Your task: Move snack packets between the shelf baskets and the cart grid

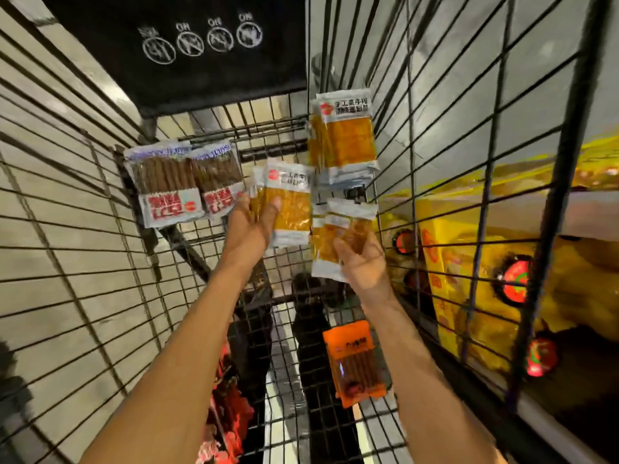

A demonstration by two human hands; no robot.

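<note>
Left grip (252, 229), fingers hidden, holds yellow packets (292, 209); right grip (365, 262) holds another stack (335, 222).

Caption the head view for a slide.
Left hand grips a yellow stack; right hand grips a second stack, inside the cart.

A stack of yellow packets (341, 139) sits against the cart grid (268, 126); below and left of that stack the left hand (254, 222) grips a second yellow bundle (289, 205), thumb across its front; directly below the stack the right hand (361, 259) holds a third bundle (335, 236). Two brown stick packets (181, 182) sit further left of the stack; an orange packet (355, 360) lies well below it.
</note>
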